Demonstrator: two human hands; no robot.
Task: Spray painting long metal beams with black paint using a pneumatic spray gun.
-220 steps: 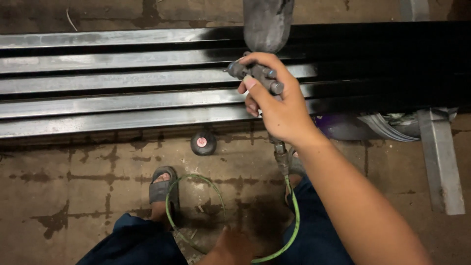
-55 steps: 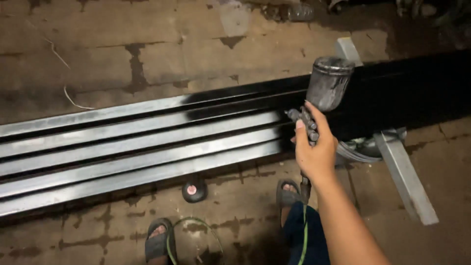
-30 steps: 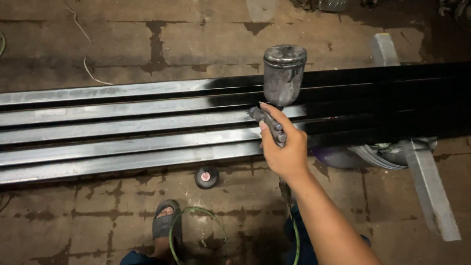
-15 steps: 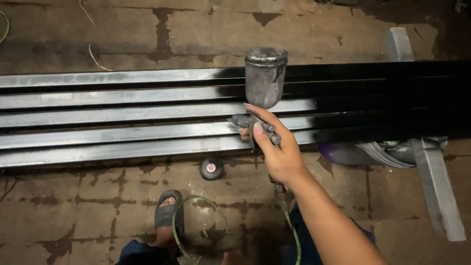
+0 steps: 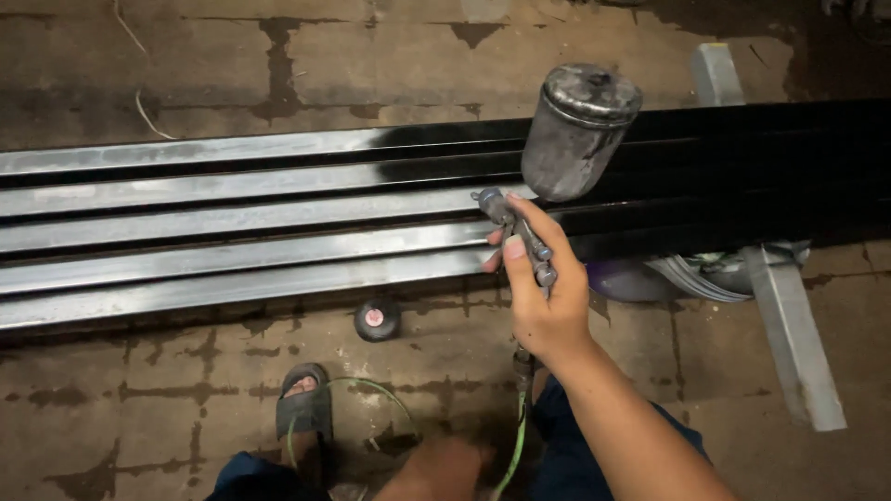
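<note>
**Spray gun held over the metal bars**

The right hand (image 5: 543, 301) is gripping a spray gun (image 5: 557, 167), fingers wrapping its handle, its grey cup hanging above the metal bars (image 5: 278, 218), over where their black paint meets bare steel. A blurred shape (image 5: 436, 468), possibly the left hand, is showing below the bars; I cannot tell its grip. A green hose (image 5: 510, 455) is trailing down from the gun.

Floor (image 5: 167, 417) open at 8 o'clock of the right hand (image 5: 543, 306); metal bars (image 5: 232, 223) block 9 through 3, small cap (image 5: 376, 320) at 9, green hose (image 5: 510, 455) at 6.
</note>
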